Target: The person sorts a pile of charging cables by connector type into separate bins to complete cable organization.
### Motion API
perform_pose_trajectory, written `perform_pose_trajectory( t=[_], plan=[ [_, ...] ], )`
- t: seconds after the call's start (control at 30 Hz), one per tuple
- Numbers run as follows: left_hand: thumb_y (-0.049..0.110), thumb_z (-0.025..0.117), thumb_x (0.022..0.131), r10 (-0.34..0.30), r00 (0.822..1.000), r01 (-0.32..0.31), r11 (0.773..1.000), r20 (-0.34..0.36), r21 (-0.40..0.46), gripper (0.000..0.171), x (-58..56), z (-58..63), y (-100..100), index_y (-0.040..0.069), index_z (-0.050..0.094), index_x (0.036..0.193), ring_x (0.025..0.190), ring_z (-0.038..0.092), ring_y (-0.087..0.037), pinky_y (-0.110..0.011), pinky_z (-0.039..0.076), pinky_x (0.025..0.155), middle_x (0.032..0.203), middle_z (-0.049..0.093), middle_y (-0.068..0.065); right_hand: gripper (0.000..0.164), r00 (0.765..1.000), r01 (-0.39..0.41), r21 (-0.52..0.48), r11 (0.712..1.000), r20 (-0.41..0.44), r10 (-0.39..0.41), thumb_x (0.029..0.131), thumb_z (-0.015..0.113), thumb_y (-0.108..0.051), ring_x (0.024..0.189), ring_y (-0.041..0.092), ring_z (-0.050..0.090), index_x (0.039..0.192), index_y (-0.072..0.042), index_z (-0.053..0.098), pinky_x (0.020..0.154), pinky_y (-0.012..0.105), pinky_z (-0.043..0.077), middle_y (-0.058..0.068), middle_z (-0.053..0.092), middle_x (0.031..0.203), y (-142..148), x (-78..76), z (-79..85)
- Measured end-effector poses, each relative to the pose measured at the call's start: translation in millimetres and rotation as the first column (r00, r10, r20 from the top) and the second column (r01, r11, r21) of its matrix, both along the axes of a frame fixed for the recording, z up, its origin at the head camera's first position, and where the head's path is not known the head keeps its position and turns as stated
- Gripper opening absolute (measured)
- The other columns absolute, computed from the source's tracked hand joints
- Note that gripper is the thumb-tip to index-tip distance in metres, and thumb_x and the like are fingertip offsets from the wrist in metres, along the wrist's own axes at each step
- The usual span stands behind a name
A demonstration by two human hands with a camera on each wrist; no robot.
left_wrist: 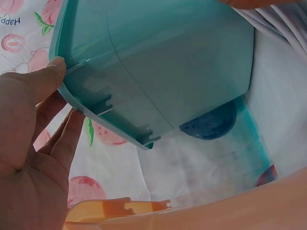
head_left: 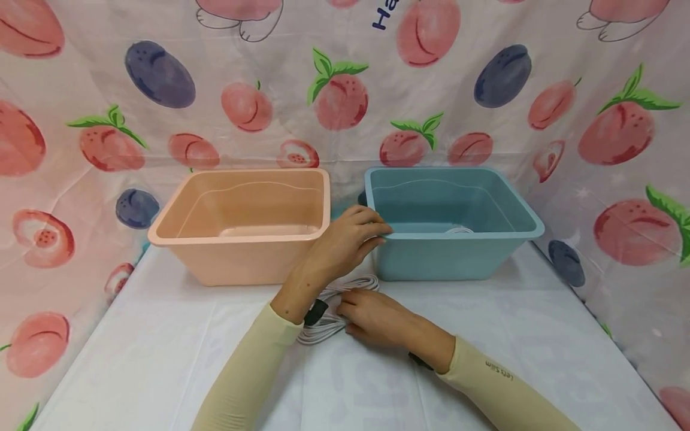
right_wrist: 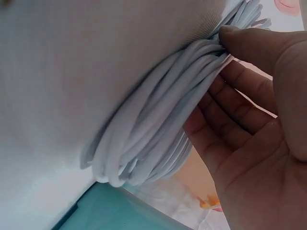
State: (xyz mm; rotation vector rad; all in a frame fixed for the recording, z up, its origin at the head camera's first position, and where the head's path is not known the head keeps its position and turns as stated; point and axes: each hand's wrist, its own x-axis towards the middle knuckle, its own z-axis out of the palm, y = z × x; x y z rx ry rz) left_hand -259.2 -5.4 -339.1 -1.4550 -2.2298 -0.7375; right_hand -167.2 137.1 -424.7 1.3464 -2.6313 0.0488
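My left hand [head_left: 353, 236] is at the near left corner of the blue bin [head_left: 436, 257]. Its thumb and fingers pinch the bin's rim, as the left wrist view shows with the hand [left_wrist: 33, 129] at the bin's edge [left_wrist: 61, 79]. Lower down, a coiled bundle of white cable [head_left: 323, 329] lies on the white cloth in front of the two bins. My right hand [head_left: 380, 317] pinches the middle of this bundle. In the right wrist view the thumb and fingers hold the cable loops [right_wrist: 158, 115] where they gather.
To the left stands a peach-orange bin [head_left: 242, 263]. Inside the blue bin, part of a white coil [head_left: 460, 230] shows near the front wall. A white cloth [head_left: 162, 359] covers the table, and a fruit-patterned curtain [head_left: 291, 72] hangs behind the bins.
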Motion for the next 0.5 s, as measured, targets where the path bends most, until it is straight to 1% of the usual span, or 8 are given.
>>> perform_pose_trajectory(
  t=[0.2,0.27,0.3,0.43,0.5],
  plan=[
    [0.016,0.071,0.104,0.006,1.000,-0.006,1.000,0.000,0.002,0.019,0.0,-0.6,0.2,0.014,0.080,0.120,0.123,0.058,-0.021,-0.030,0.051,0.105,0.119,0.071,-0.001,0.019,1.000,0.003,0.025,1.000,0.007,-0.003,0.090,0.083,-0.019,0.100,0.019,0.066,0.105,-0.011,0.074,0.108,0.036,0.052,0.001,0.066,0.101,-1.6,0.9,1.7],
    [0.016,0.071,0.104,0.006,1.000,-0.006,1.000,0.000,0.004,0.019,-0.1,-0.6,0.2,0.014,0.080,0.120,0.123,0.058,-0.021,-0.030,0.051,0.105,0.119,0.071,-0.001,0.018,1.000,0.000,0.027,1.000,0.002,0.000,0.090,0.083,-0.019,0.100,0.020,0.066,0.104,-0.011,0.074,0.111,0.037,0.051,0.001,0.066,0.100,-1.7,0.9,1.9],
    [0.015,0.071,0.104,0.007,1.000,-0.007,1.000,0.000,0.004,0.018,-0.2,-0.6,0.2,0.014,0.080,0.120,0.123,0.058,-0.021,-0.030,0.051,0.105,0.119,0.071,-0.001,0.018,1.000,-0.001,0.027,1.000,0.001,0.001,0.090,0.083,-0.019,0.099,0.020,0.066,0.103,-0.011,0.073,0.111,0.037,0.051,0.001,0.066,0.100,-1.6,1.0,2.1],
    [0.015,0.071,0.104,0.006,1.000,-0.006,1.000,0.002,0.002,0.019,0.1,-0.4,0.3,0.013,0.080,0.120,0.123,0.058,-0.021,-0.030,0.050,0.106,0.119,0.071,-0.001,0.016,1.000,0.005,0.008,1.000,0.000,-0.005,0.089,0.081,-0.017,0.096,0.019,0.066,0.102,-0.011,0.073,0.098,0.034,0.055,0.001,0.066,0.099,0.4,1.6,3.1],
    [0.015,0.071,0.104,0.007,1.000,-0.007,1.000,0.001,0.003,0.019,-0.3,-0.9,0.6,0.013,0.080,0.120,0.123,0.058,-0.021,-0.030,0.050,0.107,0.119,0.071,-0.001,0.015,1.000,0.005,-0.002,1.000,-0.004,-0.005,0.088,0.080,-0.015,0.094,0.019,0.065,0.101,-0.011,0.072,0.096,0.034,0.056,0.001,0.066,0.098,2.0,1.4,3.9]
  ],
)
